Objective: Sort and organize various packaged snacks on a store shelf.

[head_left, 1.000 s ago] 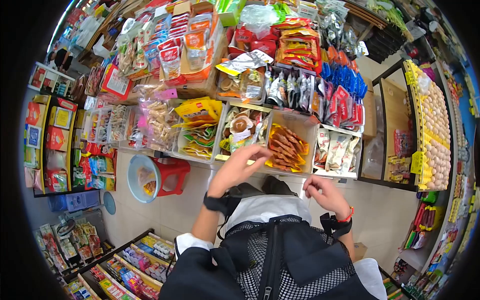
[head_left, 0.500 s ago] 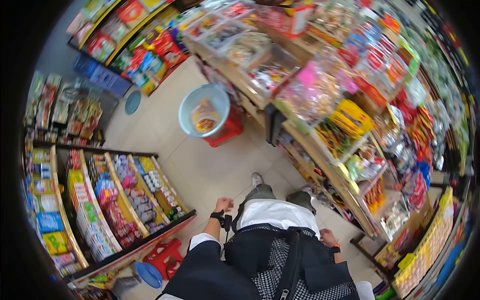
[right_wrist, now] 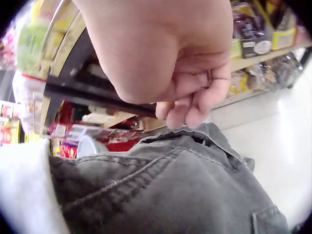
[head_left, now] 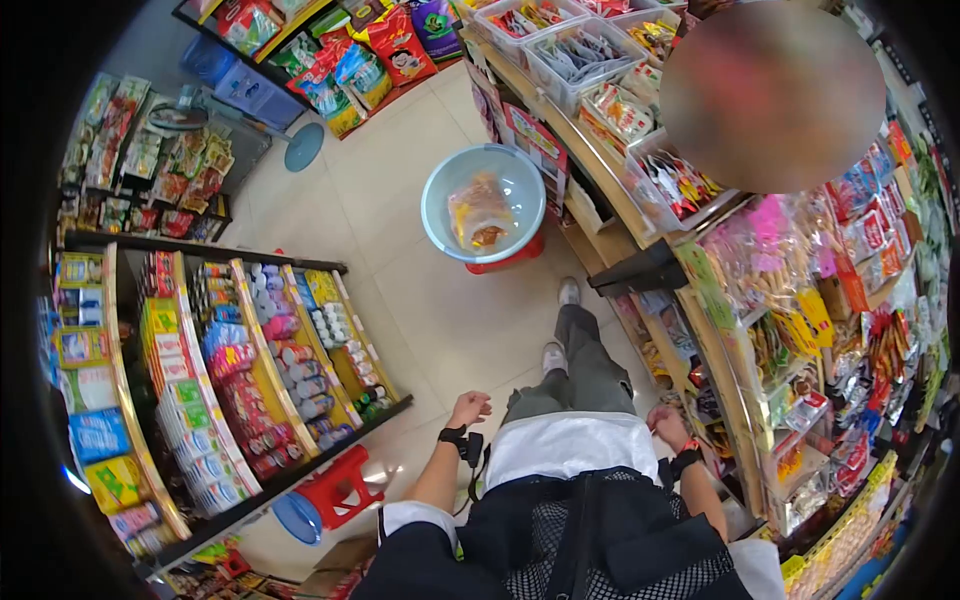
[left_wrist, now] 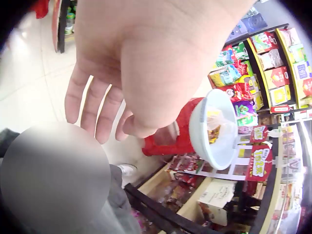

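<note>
My left hand (head_left: 470,410) hangs at my side beside the grey trousers (head_left: 575,375), its fingers loosely bent around nothing. On the other side my right hand (head_left: 668,425) hangs near the snack counter, fingers loosely curled and holding nothing in the right wrist view. Ahead on the floor, a light blue basin (head_left: 525,185) sits on a red stool (head_left: 508,262). Inside the basin lies a clear plastic bag (head_left: 480,205) with yellow and reddish-brown contents. The left wrist view shows the left hand (left_wrist: 112,83) above the floor, with the basin (left_wrist: 199,127) beyond it.
Along the right runs a wooden snack counter (head_left: 725,370) with clear bins of packets. A low shelf (head_left: 240,400) of packaged goods stands at the left, with another red stool (head_left: 345,490) by it. Tiled floor (head_left: 400,320) lies between them. Bagged snacks (head_left: 400,45) stand farther ahead.
Both hands have dropped from over the snack bins to my sides. The view has swung left, away from the bins, and the basin is now nearer and straight ahead.
</note>
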`<state>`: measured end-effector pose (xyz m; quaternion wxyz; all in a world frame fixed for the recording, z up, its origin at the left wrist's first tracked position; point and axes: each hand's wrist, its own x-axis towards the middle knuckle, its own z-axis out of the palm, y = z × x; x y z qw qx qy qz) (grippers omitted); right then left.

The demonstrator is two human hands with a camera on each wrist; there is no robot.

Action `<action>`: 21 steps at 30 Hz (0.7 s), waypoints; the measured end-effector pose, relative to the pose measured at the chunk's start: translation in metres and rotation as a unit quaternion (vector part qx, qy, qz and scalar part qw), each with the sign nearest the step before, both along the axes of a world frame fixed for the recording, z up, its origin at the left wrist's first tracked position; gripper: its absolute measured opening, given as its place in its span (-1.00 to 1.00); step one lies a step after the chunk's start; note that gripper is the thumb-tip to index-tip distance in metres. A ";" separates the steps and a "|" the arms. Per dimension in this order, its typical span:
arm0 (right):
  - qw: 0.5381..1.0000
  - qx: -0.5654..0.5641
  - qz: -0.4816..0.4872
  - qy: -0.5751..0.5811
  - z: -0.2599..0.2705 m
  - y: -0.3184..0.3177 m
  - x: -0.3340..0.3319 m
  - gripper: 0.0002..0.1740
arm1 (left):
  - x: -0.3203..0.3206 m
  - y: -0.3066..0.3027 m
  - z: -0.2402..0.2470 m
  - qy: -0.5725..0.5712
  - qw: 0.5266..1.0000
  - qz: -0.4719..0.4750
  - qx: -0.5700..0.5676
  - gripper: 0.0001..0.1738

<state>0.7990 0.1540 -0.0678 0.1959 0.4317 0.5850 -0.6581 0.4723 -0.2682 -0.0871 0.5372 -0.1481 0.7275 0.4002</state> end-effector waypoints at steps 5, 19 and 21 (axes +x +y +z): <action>0.999 -0.010 0.037 0.034 0.015 0.027 -0.161 -0.86 | -0.071 0.043 0.034 0.038 0.997 -0.015 0.072 -0.74; 0.976 -0.111 0.140 0.126 -0.077 -0.015 -0.527 -0.81 | -0.246 0.073 0.077 0.098 0.992 -0.046 0.072 -0.63; 0.980 -0.011 0.134 0.150 -0.093 -0.036 -0.548 -0.76 | -0.279 0.101 0.073 0.187 0.971 -0.117 0.095 -0.62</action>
